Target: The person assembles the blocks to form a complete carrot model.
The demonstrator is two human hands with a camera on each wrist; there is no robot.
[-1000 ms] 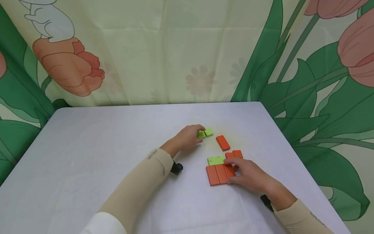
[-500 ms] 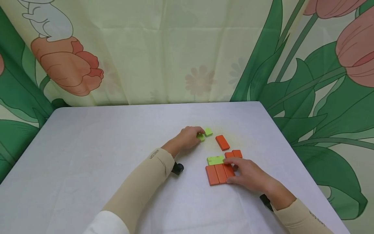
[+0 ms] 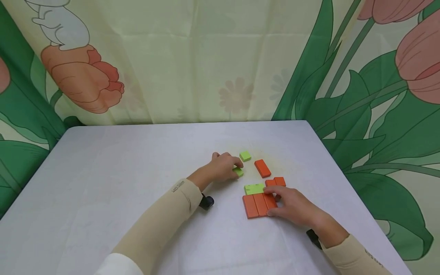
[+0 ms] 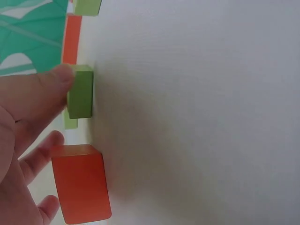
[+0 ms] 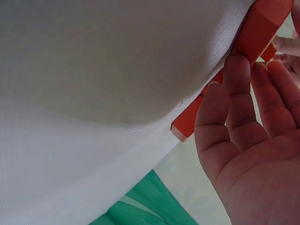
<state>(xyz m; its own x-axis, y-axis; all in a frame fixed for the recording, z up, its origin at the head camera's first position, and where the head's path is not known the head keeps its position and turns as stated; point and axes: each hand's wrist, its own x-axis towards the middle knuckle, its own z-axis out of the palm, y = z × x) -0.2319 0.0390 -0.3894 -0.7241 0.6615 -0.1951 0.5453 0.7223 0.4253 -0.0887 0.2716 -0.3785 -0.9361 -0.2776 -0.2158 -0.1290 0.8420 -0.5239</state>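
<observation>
Pinching one small green block [image 3: 238,172] between thumb and index finger, the left hand [image 3: 221,168] is bending low over the white worktop [image 3: 103,191], left of a single orange plank [image 3: 262,168] that is lying at a slant. Near its other fingers, the left wrist view is showing an orange block [image 4: 82,187] (whether they are touching it, one cannot tell). The right hand [image 3: 295,206] is holding the right end of a row of three orange blocks [image 3: 260,205], its thumb bending to the near edge and its index finger to the far one. Along that far edge, one long green block [image 3: 253,189] is lying. Two small orange blocks [image 3: 280,181] are sitting side by side just beyond the right hand. A second small green block [image 3: 245,156] is resting farther back, making three greens altogether. Two beige sleeves [image 3: 156,221] are covering the forearms, and a flowered curtain [image 3: 172,76] is hanging behind.
</observation>
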